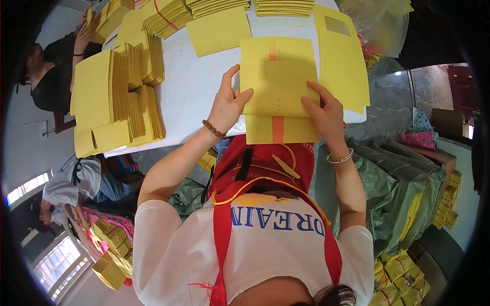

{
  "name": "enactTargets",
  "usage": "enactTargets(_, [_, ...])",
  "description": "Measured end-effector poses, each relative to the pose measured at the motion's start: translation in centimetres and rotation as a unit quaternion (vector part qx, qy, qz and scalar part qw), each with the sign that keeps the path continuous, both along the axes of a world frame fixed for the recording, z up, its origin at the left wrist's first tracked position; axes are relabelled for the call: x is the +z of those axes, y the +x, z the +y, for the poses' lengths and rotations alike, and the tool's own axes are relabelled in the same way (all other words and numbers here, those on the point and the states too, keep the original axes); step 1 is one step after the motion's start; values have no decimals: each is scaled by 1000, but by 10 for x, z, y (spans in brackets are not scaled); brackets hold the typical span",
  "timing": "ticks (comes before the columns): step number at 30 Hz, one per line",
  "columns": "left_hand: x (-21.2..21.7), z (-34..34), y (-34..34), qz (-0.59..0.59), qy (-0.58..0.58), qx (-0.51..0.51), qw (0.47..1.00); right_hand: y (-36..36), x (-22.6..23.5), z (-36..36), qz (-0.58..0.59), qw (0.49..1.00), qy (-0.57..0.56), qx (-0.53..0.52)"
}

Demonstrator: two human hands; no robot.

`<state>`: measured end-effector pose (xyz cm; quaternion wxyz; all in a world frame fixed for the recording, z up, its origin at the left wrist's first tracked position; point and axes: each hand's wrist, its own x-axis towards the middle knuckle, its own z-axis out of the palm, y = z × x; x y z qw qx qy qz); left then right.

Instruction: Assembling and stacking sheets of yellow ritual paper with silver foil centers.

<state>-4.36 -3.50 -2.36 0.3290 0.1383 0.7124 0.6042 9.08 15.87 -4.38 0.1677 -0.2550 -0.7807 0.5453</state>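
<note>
The floor (pixel 385 102) is grey and veined, a window (pixel 58 257) (barred) bright with daylight.

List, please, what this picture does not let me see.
All in the head view:
Whether the orange stripes join: covered by the yellow paper sheet.
Left hand, some fingers: hidden behind the sheet or itself.
Clear plastic bag, upper part: cut off by the top edge.

On the table (pixel 189 86), paper stacks (pixel 94 92) stand left, sheets (pixel 341 66) lie right; the held papers (pixel 278 86) are over its near edge, bales (pixel 403 171) off its near right corner.
</note>
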Motion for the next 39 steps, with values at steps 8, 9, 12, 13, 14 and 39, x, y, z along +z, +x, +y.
enactTargets(8, [3, -4, 2, 40, -26, 13, 999, 0, 6, -7, 7, 999, 25, -29])
enactTargets(9, [3, -3, 3, 285, -70, 26, 956, 0, 10, -6, -37, 999, 30, -16])
enactTargets(12, [19, 11, 13, 559, -111, -30, 821, -2, 22, -6, -122, 992, 40, -4])
enactTargets(13, [24, 19, 19, 602, -111, -98, 784, -2, 25, -7, -163, 985, 46, -5])
enactTargets(14, [23, 26, 23, 603, -111, -97, 784, -2, 24, -7, -163, 986, 46, -4])
enactTargets(39, [-8, 36, 21, 636, -117, -242, 723, 49, 5, -23, -42, 921, 347, 171])
